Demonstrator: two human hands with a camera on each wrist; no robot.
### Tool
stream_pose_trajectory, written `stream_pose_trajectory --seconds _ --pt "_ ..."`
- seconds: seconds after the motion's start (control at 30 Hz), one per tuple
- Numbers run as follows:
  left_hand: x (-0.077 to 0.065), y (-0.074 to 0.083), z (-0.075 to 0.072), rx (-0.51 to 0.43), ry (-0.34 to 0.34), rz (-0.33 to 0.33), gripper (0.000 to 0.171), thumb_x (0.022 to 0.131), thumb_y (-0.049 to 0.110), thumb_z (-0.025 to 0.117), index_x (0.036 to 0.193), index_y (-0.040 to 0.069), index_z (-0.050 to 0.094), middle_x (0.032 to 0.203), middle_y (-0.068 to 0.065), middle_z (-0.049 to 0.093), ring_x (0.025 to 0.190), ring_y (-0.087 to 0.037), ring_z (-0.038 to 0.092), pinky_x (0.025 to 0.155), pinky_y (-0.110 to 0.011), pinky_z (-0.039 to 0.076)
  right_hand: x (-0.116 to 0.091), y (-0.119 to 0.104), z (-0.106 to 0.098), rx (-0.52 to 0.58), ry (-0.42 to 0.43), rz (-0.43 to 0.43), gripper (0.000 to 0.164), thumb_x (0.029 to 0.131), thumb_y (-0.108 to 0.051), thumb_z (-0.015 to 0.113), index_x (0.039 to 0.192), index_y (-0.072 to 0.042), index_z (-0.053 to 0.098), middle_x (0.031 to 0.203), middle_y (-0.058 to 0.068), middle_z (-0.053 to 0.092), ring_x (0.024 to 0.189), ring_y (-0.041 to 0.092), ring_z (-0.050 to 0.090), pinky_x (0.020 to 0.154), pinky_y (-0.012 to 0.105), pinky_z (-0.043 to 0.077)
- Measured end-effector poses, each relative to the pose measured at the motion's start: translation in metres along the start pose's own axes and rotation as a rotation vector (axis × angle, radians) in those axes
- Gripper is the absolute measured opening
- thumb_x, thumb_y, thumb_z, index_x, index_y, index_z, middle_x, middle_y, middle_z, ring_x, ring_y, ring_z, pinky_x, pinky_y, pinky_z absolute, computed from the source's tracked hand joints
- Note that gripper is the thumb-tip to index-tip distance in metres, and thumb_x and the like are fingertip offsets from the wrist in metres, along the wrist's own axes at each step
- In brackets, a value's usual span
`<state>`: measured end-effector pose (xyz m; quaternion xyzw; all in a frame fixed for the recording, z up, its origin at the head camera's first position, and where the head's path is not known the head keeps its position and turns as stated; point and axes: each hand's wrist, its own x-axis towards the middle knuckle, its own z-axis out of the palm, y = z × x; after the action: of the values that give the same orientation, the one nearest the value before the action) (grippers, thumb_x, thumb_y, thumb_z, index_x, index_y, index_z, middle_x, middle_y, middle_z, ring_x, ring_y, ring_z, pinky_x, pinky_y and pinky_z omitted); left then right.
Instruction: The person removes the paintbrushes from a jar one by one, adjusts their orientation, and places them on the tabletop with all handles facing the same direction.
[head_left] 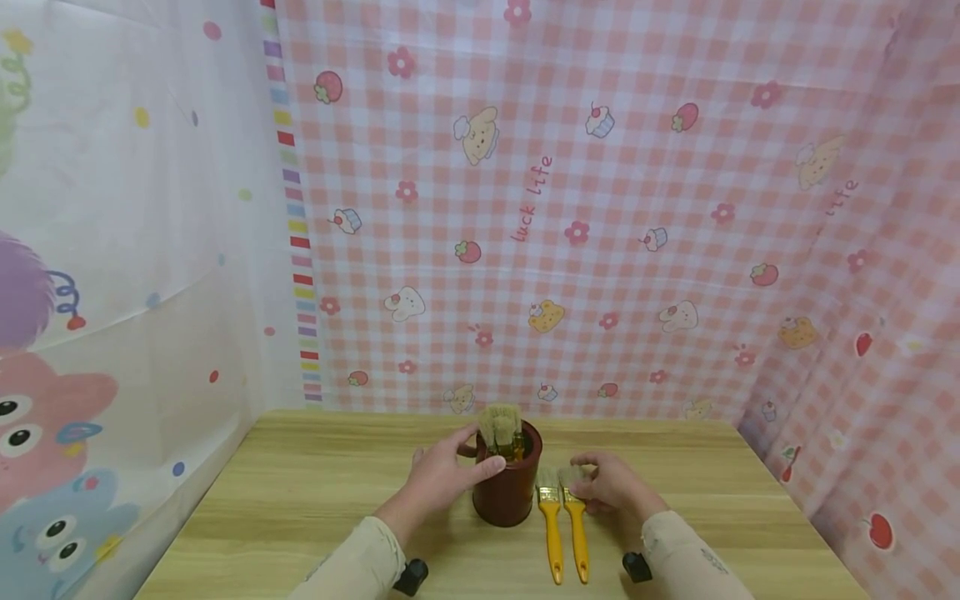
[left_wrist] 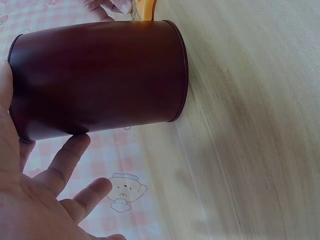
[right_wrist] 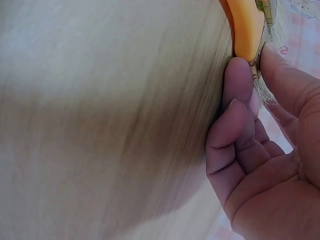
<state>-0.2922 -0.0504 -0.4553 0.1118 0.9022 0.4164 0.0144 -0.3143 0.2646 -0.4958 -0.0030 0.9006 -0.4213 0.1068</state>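
A dark red cylindrical pot (head_left: 504, 496) stands upright on the table, with several pale-bristled brushes (head_left: 501, 423) sticking up out of it. My left hand (head_left: 442, 471) holds the pot's left side near the rim, thumb at the front. In the left wrist view, one fingertip touches the pot's wall (left_wrist: 100, 80) while other fingers spread beside it. Two yellow-handled paintbrushes lie side by side right of the pot: a left paintbrush (head_left: 552, 533) and a right paintbrush (head_left: 578, 537). My right hand (head_left: 611, 483) pinches the right one near its metal band, between thumb and fingers.
The wooden table (head_left: 300, 500) ends at a pink checked cloth (head_left: 525, 208) behind and a similar cloth at the right. A white cartoon-print cloth (head_left: 150, 208) hangs on the left. Black wrist-worn pieces (head_left: 411, 577) show near both sleeves.
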Motion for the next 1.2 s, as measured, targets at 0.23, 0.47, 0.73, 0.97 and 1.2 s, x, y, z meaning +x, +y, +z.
stream_pose_trajectory --seconds 0.23,0.47,0.73,0.97,1.2 --pt "0.0 0.0 0.001 -0.002 0.001 0.001 0.088 0.092 0.069 0.073 0.163 0.025 0.048 0.153 -0.013 0.064 0.145 -0.043 0.056 0.126 -0.078 0.014 -0.001 0.0 0.0 -0.004 -0.005 -0.002 0.052 0.097 -0.006 0.078 0.146 -0.001 0.061 0.1 0.013 0.07 0.069 0.019 0.069 0.061 0.032 0.058" --pt "0.0 -0.001 0.002 -0.009 -0.009 0.003 0.089 0.092 0.071 0.072 0.164 0.025 0.047 0.154 -0.013 0.063 0.145 -0.043 0.056 0.126 -0.078 0.014 0.001 -0.011 -0.013 -0.077 0.027 -0.043 0.055 0.103 -0.014 0.073 0.152 0.002 0.054 0.119 0.023 0.072 0.085 0.025 0.073 0.074 0.041 0.064" --pt "-0.001 0.0 -0.001 -0.005 -0.016 0.003 0.087 0.093 0.07 0.071 0.164 0.026 0.047 0.153 -0.012 0.064 0.143 -0.043 0.057 0.125 -0.078 0.015 -0.006 -0.073 -0.03 -0.095 0.195 -0.309 0.05 0.105 -0.027 0.072 0.15 -0.01 0.061 0.109 0.009 0.076 0.095 0.021 0.073 0.079 0.039 0.061" --pt "0.001 -0.001 -0.002 0.0 -0.017 -0.001 0.089 0.092 0.073 0.07 0.165 0.027 0.045 0.147 -0.011 0.068 0.145 -0.042 0.056 0.125 -0.077 0.018 -0.023 -0.115 -0.002 -0.097 0.086 -0.479 0.056 0.101 -0.021 0.077 0.153 -0.014 0.058 0.102 0.0 0.079 0.088 0.011 0.072 0.078 0.033 0.061" --pt "0.002 -0.003 0.0 -0.013 -0.029 0.009 0.092 0.091 0.077 0.067 0.165 0.027 0.045 0.145 -0.009 0.07 0.145 -0.039 0.056 0.125 -0.078 0.015 -0.022 -0.125 0.022 -0.113 0.132 -0.475 0.063 0.097 -0.015 0.081 0.154 -0.009 0.055 0.095 -0.001 0.078 0.081 0.008 0.07 0.07 0.029 0.061"
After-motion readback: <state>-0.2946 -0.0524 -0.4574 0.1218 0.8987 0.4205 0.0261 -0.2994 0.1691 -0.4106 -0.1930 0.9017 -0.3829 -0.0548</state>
